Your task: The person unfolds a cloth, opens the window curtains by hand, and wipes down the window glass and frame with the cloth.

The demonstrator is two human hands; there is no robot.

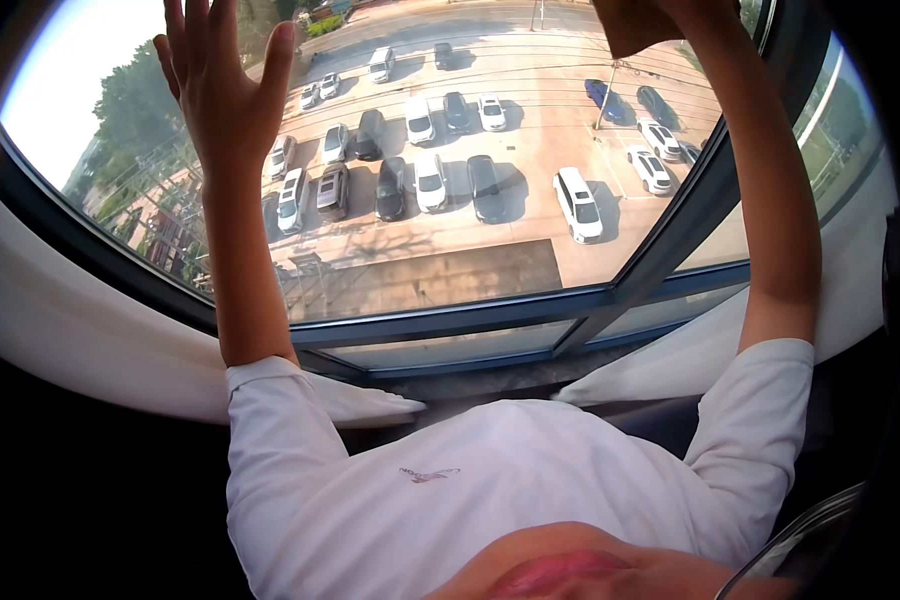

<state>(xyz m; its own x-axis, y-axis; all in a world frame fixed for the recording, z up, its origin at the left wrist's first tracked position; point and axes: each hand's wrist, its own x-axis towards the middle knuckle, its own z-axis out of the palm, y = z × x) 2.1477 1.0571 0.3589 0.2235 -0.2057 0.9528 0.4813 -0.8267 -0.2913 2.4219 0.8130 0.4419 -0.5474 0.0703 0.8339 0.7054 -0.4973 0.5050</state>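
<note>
My left hand (218, 75) is raised in front of the window glass (530, 230), fingers spread and holding nothing. Whether its palm touches the pane, I cannot tell. High on the right, my right hand (705, 12) is mostly cut off by the top edge of the view. A brown cloth (632, 30) hangs from it against the glass, and the fingers gripping it are largely out of sight.
Dark window frame bars (450, 318) cross below and to the right of the pane. White curtains (100, 330) lie along the sill on both sides. Outside, far below, a parking lot (525, 255) holds several cars. A thin cable-like curve (810, 525) shows at lower right.
</note>
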